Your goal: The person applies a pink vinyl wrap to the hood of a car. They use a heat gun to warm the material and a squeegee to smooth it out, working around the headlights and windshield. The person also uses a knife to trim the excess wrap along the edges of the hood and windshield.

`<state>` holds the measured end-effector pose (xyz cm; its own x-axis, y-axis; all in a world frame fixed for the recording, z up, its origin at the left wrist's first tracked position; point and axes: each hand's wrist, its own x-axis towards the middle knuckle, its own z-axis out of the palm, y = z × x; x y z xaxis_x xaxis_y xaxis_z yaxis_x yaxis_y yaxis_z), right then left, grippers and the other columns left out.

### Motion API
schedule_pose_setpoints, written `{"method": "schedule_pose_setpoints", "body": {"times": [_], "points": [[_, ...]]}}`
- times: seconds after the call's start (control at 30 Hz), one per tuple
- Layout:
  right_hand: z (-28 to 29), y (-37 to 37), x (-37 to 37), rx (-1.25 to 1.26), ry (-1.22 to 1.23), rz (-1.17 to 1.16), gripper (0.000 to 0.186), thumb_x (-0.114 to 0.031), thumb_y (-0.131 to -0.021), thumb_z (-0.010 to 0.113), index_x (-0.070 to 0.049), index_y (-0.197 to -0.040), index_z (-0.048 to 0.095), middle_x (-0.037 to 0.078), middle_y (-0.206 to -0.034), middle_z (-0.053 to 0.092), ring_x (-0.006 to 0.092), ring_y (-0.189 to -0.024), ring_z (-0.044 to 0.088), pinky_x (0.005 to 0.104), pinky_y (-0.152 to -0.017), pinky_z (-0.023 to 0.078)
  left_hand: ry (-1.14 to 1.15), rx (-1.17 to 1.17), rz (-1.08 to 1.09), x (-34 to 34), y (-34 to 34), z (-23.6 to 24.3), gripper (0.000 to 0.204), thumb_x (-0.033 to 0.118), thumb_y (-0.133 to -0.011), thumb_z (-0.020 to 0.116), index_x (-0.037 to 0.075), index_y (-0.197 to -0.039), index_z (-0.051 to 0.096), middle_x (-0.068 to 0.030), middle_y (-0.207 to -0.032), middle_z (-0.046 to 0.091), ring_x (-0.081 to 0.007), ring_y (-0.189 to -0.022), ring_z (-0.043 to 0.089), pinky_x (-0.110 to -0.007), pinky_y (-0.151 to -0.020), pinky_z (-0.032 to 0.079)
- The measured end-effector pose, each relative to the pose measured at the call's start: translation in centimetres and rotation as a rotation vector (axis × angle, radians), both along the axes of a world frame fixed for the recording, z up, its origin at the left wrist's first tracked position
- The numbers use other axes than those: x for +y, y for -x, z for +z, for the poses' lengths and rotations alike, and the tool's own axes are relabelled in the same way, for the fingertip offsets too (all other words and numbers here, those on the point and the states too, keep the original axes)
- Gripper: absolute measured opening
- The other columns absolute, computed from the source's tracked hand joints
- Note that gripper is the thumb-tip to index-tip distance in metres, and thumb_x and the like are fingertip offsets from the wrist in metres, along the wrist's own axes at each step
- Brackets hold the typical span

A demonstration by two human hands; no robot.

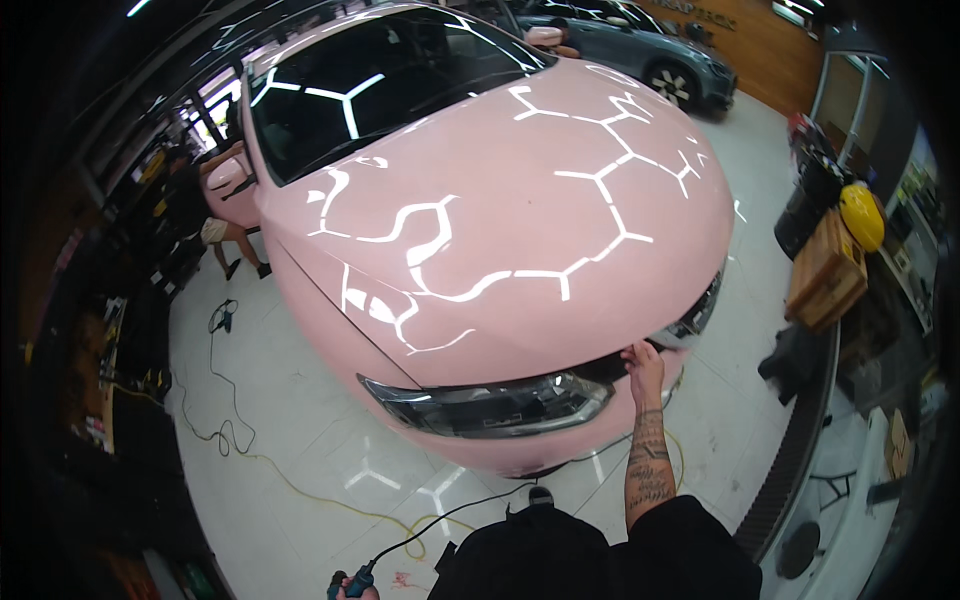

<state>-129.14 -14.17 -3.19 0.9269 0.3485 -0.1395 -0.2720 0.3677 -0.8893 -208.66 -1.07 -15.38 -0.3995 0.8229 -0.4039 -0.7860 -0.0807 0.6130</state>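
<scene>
Car workshop: pink car [520, 240], corded tool [363, 577]

The car [490, 240] stood mid-frame, another car [640, 48] behind it at upper right, the tool [362, 578] at lower left.

A pale tiled floor [745, 285] stretches toward a brown wall [775, 60], a strip light [138, 7] overhead.

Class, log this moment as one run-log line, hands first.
left hand: holding blue corded tool | right hand: fingers at pink hood front edge | near headlight: below hood
</scene>
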Motion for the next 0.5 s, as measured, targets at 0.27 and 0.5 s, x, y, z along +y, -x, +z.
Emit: {"method": "schedule_pose_setpoints", "body": {"times": [0.27, 0.5], "points": [[-1.3, -0.2, 0.1, -0.266, 0.130, -0.036, 0.016, -0.020, -0.092, 0.056, -0.004, -0.091, 0.059, 0.003, -0.075, 0.060, 0.0092, -0.067, 0.057, 0.0203, -0.055, 0.042, 0.126, -0.100, 0.144, -2.5, -4.1, 1.7, 0.018, 0.020, -0.067, 0.061, 0.006, -0.077, 0.057, -0.0031, -0.068, 0.058, -0.0174, -0.066, 0.057, -0.034, -0.071, 0.050], [-1.6, 1.0, 0.7, -0.433, 0.207, -0.134, 0.020, -0.015, -0.092, 0.056, -0.007, -0.074, 0.051, -0.003, -0.062, 0.045, 0.0046, -0.056, 0.040, 0.0204, -0.049, 0.033, 0.136, -0.137, 0.235, 1.3, -5.8, 6.4, 0.015, 0.016, -0.067, 0.060, 0.005, -0.074, 0.052, -0.0051, -0.067, 0.055, -0.0191, -0.063, 0.054, -0.031, -0.067, 0.050]]}}
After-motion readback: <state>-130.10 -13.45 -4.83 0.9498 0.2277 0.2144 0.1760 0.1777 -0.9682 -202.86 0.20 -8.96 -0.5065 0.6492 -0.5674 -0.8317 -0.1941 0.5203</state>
